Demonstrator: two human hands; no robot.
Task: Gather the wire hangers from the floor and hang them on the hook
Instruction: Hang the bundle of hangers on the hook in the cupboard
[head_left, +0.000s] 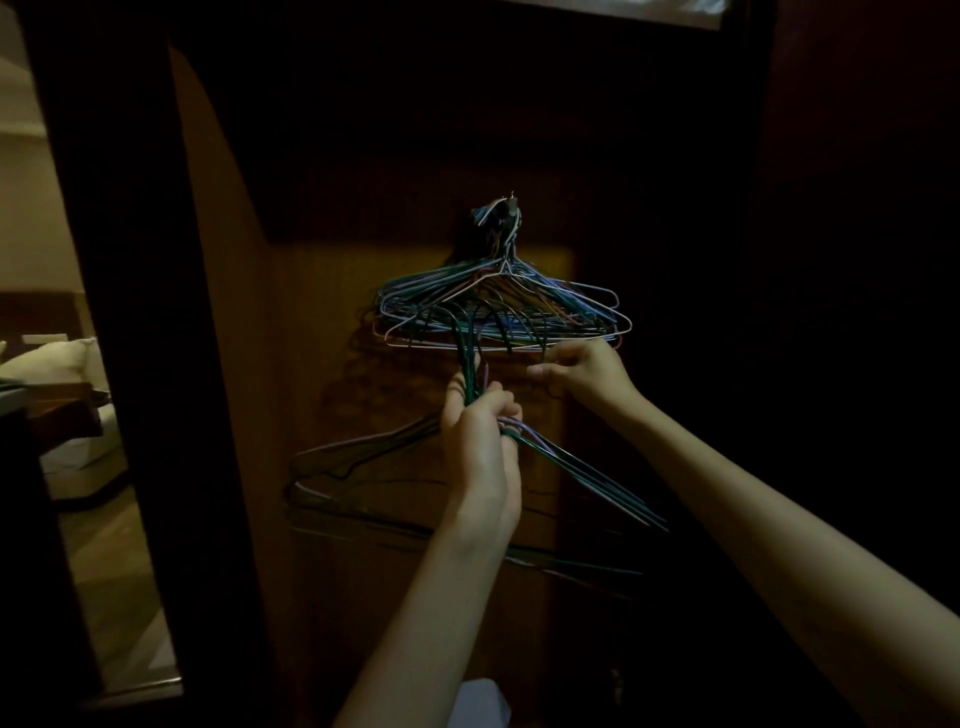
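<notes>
1. The left hand (480, 431) is clenching a bundle of wire hangers (571, 473) by their necks, keeping their tops together, probably so they go up as one.
2. The right hand (582, 371) is pinching one wire at the bottom of the hung cluster (498, 306), perhaps steadying it.
3. That cluster is dangling from the hook (511, 200) on the dark wooden panel (322, 312).
4. The held bundle is sitting just below, not yet hung.

Coloured wire hangers (501, 306) bunched on wall hook (511, 205), second bundle (571, 473) held below
</notes>
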